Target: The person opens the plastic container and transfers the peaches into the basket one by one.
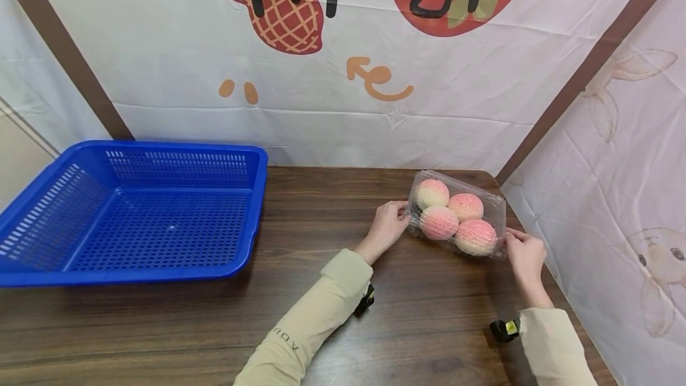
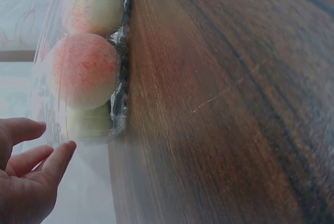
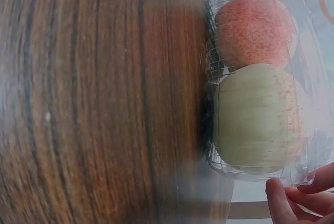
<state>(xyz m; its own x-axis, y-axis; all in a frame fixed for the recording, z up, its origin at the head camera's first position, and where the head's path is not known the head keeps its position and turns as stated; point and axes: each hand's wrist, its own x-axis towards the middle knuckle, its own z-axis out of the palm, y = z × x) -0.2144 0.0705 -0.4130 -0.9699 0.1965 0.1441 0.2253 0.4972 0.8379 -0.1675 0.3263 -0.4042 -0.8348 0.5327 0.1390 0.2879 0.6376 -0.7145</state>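
Note:
A clear plastic clamshell box (image 1: 495,210) sits at the table's far right, its lid down over several pink-and-cream peaches (image 1: 439,223). At its left end, my left hand (image 1: 387,228) holds the rim between thumb and fingers; the left wrist view has these fingertips (image 2: 67,150) at the box's corner. My right hand (image 1: 527,258) pinches the rim at the opposite end. In the right wrist view, the right fingertips (image 3: 275,186) meet the box's lower edge, beside a pale peach (image 3: 258,122).
A blue plastic basket (image 1: 161,219) with slotted walls stands on the left of the brown wooden table (image 1: 407,326). Printed white cloth (image 1: 321,130) hangs behind the table, and another cloth (image 1: 616,195) along the right side. Each wrist carries a small black device (image 1: 504,330).

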